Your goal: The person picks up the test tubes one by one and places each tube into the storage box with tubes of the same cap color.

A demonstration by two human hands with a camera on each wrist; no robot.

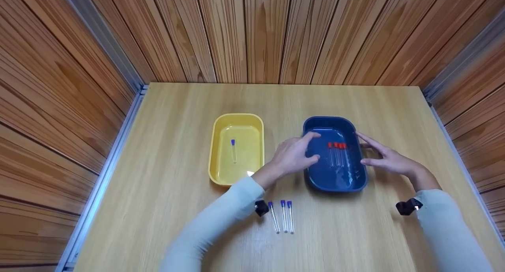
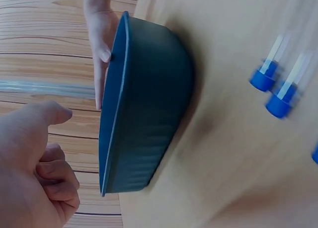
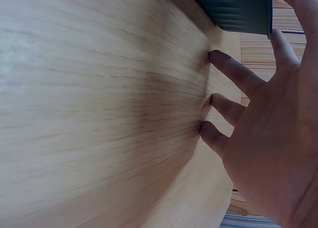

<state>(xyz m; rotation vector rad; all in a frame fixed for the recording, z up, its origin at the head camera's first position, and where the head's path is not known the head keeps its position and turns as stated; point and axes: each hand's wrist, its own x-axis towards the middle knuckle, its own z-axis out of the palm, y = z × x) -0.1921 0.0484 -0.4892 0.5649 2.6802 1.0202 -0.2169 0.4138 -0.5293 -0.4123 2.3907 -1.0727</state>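
A dark blue tray (image 1: 320, 177) stands on the table with several red-capped tubes (image 1: 337, 154) lying side by side in it. My left hand (image 1: 292, 155) is at the tray's left rim, thumb and index finger reaching over it in the head view. In the left wrist view that hand (image 2: 35, 158) is apart from the tray wall, its other fingers loosely bent and nothing in them. On the opposite side, my right hand (image 1: 388, 159) has its thumb and index finger at the right rim. The right wrist view shows its other fingers (image 3: 231, 71) spread, tips on the tabletop.
Left of the blue tray is a yellow tray (image 1: 221, 173) holding one blue-capped tube (image 1: 234, 151). Three more blue-capped tubes (image 1: 284, 217) lie on the table in front, near the left wrist camera (image 1: 261, 207). Wood-patterned panels (image 1: 264, 35) enclose the table.
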